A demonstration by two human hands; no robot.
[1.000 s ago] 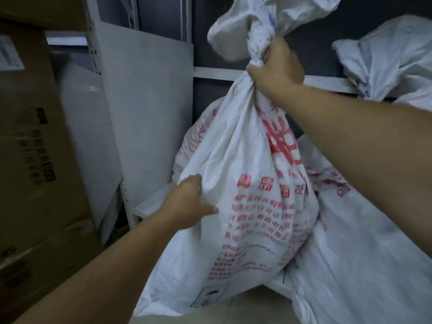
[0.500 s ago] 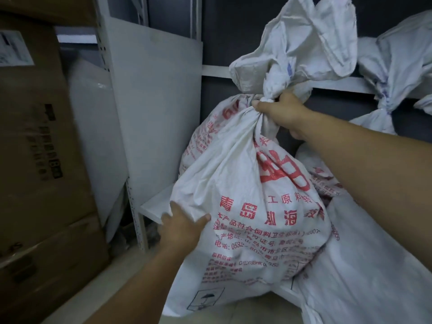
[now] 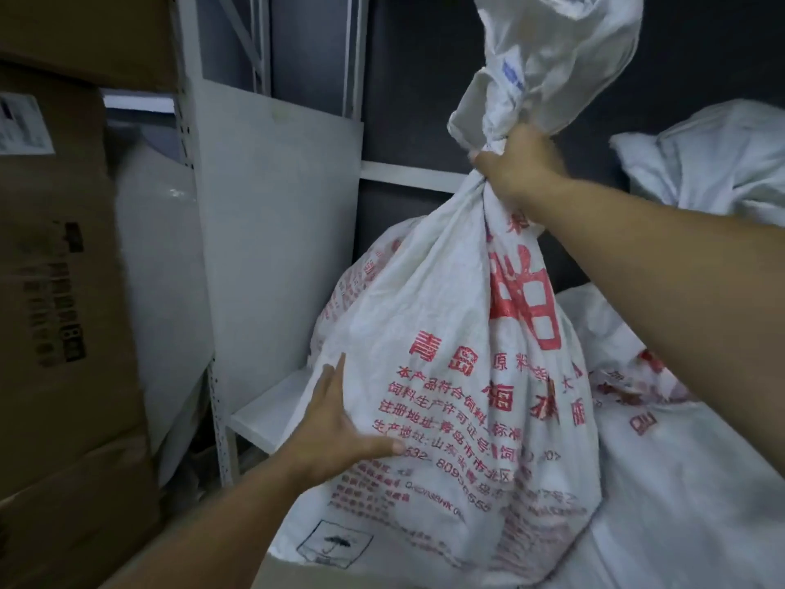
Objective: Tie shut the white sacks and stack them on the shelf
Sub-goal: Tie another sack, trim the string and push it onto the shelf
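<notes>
Head view: sack [image 3: 446, 376] neck within right fingers [image 3: 488, 157], left palm [image 3: 335, 435] alongside.

The white sack [image 3: 446, 376] carries red Chinese print, "青岛" among it, digits seemingly "532-8095", and an umbrella symbol [image 3: 333, 542]; the cardboard box's [image 3: 63, 291] lettering is unreadable.

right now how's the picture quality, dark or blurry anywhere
Head view: dim, flat light with dark upper background; the cardboard boxes at the left edge are smeared by motion blur, their print unreadable; the red print on the held sack is fairly sharp mid-frame; the right hand at the sack's neck is slightly soft; the left hand is clearer; wide-angle bending shows in the shelf post.
</notes>
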